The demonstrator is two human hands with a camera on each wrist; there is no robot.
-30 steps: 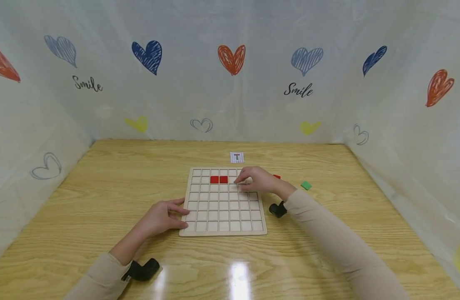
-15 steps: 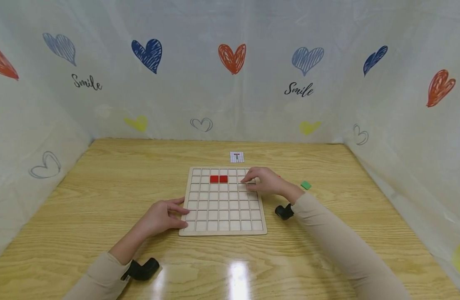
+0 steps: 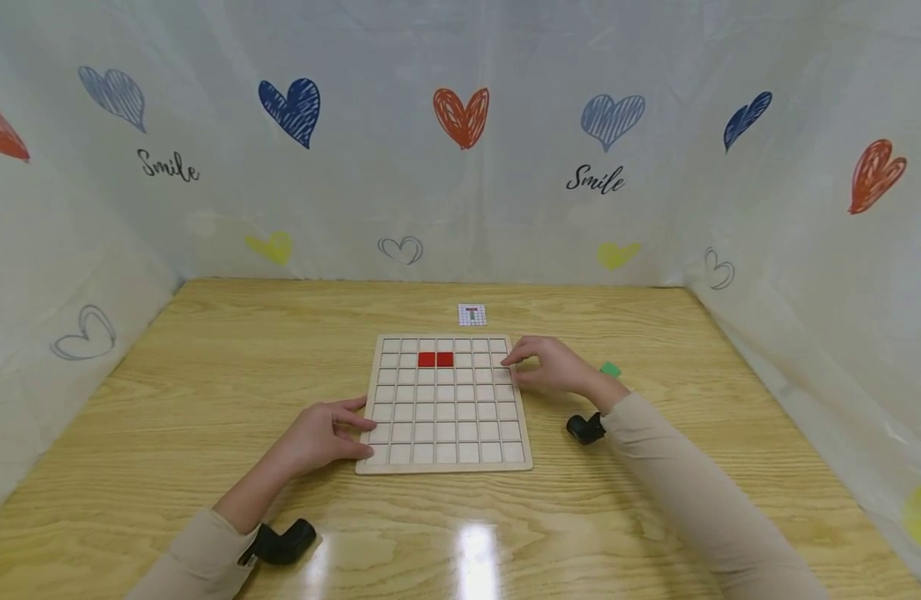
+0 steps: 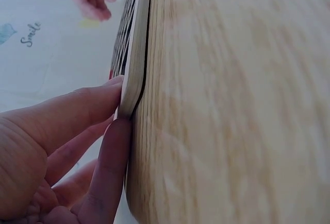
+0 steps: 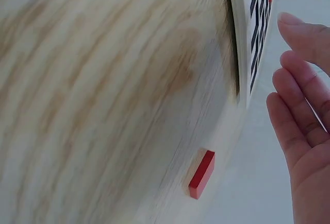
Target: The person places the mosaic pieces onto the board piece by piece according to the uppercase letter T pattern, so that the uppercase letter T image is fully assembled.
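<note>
A pale wooden grid board lies in the middle of the table, with two red square tiles side by side in its second row from the far edge. My left hand holds the board's near left side; in the left wrist view the thumb rests on the rim and a finger lies against its edge. My right hand hovers over the board's far right edge, fingers bent loosely with nothing between them. A loose red tile lies on the table near it, hidden behind that hand in the head view.
A green tile lies on the table right of the board, partly behind the right wrist. A small printed pattern card lies beyond the board's far edge. A light curtain with hearts surrounds the table.
My right hand has moved right, from over the second-row squares to the board's right edge, now covering the loose red tile in the head view. The left hand keeps its place.
</note>
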